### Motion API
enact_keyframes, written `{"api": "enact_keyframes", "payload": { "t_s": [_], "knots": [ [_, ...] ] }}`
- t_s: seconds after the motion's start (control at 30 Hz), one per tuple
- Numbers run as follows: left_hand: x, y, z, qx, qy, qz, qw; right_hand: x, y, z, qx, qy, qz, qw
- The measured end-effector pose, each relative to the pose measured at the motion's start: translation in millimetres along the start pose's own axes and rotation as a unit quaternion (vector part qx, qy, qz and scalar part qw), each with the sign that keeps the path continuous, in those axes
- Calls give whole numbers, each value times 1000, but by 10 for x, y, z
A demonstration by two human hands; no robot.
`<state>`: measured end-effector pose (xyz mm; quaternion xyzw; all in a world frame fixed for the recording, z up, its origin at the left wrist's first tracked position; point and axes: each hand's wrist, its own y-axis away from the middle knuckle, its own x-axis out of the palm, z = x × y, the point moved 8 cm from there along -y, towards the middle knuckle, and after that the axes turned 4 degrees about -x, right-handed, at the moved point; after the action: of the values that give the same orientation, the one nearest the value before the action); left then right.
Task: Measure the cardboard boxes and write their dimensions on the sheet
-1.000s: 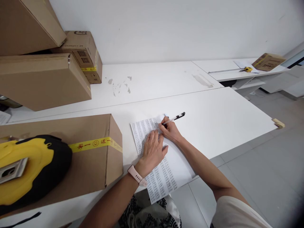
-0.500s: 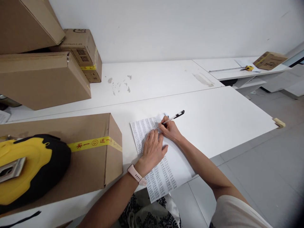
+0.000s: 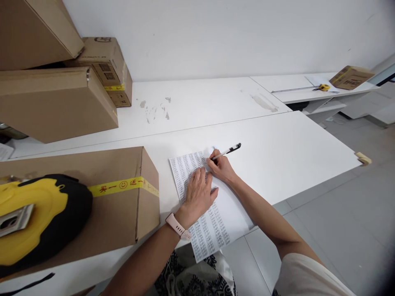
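A printed sheet [image 3: 212, 228] covered in small text lies on the white table [image 3: 277, 152], its near end hanging over the front edge. My left hand [image 3: 197, 195] rests flat on the sheet with fingers stretched out, a pink watch on the wrist. My right hand [image 3: 220, 166] is closed round a black and white pen [image 3: 228, 150], its tip down on the upper part of the sheet.
A long cardboard box [image 3: 123, 193] with yellow tape lies left of the sheet, a yellow and black tape measure [image 3: 33, 218] on it. More boxes [image 3: 61, 90] are stacked at the back left. A far table holds another box [image 3: 352, 77] and a small tape measure [image 3: 322, 87].
The pen and my right hand have shifted very slightly on the sheet. My left hand stays flat in place.
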<state>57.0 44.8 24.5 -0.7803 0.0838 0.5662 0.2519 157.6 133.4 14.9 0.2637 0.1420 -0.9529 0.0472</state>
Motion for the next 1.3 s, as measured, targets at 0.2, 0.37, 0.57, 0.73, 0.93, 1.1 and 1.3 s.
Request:
{"api": "enact_keyframes", "payload": {
  "t_s": [0.2, 0.37, 0.57, 0.73, 0.93, 1.1, 1.3],
  "knots": [
    [6, -2, 1, -2, 8, 6, 1000, 2, -7, 12, -4, 5, 2, 1000],
    [17, -1, 8, -7, 11, 9, 1000, 3, -8, 16, 3, 1, 5, 1000],
    [4, -2, 3, -3, 12, 10, 1000, -8, -5, 1, 11, -2, 0, 1000],
    [-8, -6, 0, -5, 6, 11, 1000, 4, 3, -16, 13, -9, 0, 1000],
    [-14, -9, -9, -3, -1, 12, 1000, 4, 3, -22, 14, -5, 2, 1000],
    [-7, -5, -2, -4, -5, 7, 1000, 3, -5, -11, 11, -6, 0, 1000],
    [7, 2, 8, -5, 10, 6, 1000, -14, 2, -23, 25, -5, -5, 1000]
  ]
}}
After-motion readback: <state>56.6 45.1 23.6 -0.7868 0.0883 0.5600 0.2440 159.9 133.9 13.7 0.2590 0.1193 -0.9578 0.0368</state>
